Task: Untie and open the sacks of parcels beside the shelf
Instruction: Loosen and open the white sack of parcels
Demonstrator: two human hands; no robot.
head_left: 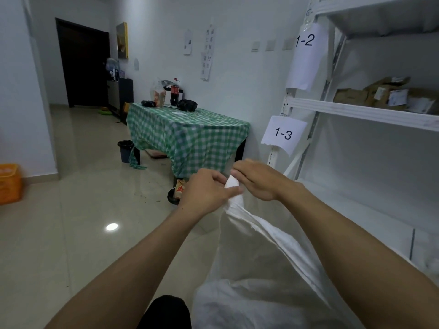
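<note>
The room has a shiny pale floor (71, 233) and white walls. At the far left of the frame sits an orange box (9, 184). Further back in the middle stands a bench (190, 136) with a green checked cloth and a dark bottle (175, 92) on top. In front of it, the left hand (206, 191) pinches the bunched top of the white sack (256, 257). The right hand (259, 180) curls its fingers round the same top, just beside the left. The sack runs down to the lower middle. The white shelf (356, 112) fills the right side, with brown parcels (384, 95) on it.

Both hands (206, 189) (257, 180) pinch sack (261, 257) neck beside shelf (361, 112).
</note>
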